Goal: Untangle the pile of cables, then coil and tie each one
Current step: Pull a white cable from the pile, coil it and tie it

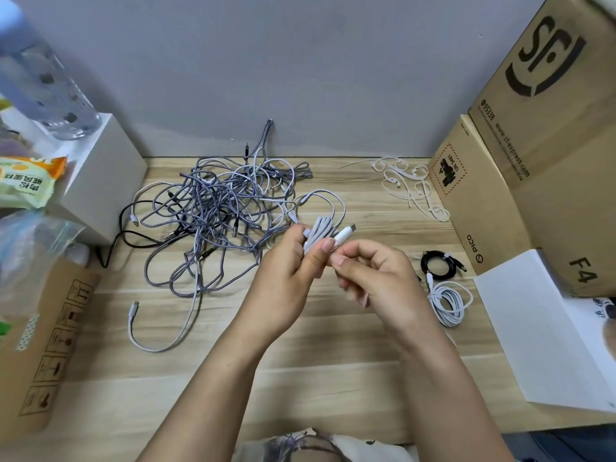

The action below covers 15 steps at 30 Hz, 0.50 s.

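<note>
A tangled pile of grey braided, white and black cables (216,208) lies on the wooden table (333,345) at the back left. My left hand (293,261) grips a folded bundle of pale grey cable (321,230) above the table's middle. My right hand (370,275) pinches that cable's white plug end (343,233) just beside the bundle. A loop of the same cable trails back toward the pile. A coiled black cable (438,265) and a coiled white cable (448,301), each tied, lie at the right. White ties (410,185) are scattered at the back right.
Cardboard boxes (533,155) stand along the right side, with a white box (546,328) in front of them. A white box (100,181) with a water bottle (46,85) and snack bags sits at the left, a cardboard box (43,345) below. A grey wall runs behind.
</note>
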Motion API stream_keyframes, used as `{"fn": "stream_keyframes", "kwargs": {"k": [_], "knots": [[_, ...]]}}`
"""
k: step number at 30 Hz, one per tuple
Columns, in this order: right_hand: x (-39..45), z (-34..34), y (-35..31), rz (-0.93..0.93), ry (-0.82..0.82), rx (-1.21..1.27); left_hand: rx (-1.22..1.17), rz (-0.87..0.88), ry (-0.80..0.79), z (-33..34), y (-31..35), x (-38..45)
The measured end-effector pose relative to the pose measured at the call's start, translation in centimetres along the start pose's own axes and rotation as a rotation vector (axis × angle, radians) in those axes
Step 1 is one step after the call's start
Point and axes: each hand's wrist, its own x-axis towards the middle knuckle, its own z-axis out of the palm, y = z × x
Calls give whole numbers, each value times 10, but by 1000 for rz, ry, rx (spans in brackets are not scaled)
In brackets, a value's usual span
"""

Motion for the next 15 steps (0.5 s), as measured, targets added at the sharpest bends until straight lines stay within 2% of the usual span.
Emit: {"fn": "stream_keyframes", "kwargs": {"k": [3, 6, 9, 12, 15], "knots": [[0, 1, 0, 36, 36, -33, 12, 19, 38, 3, -1, -2], [1, 3, 3, -15, 96, -150, -19, 22, 81, 4, -1, -1], [-3, 8, 3, -191, 142, -224, -96, 1, 67, 5, 1, 0], [-9, 12, 2, -372, 54, -353, -98, 5, 39, 4, 0, 0], [-12, 14, 2, -496, 4, -328, -70, 40, 29, 2, -1, 0]]}}
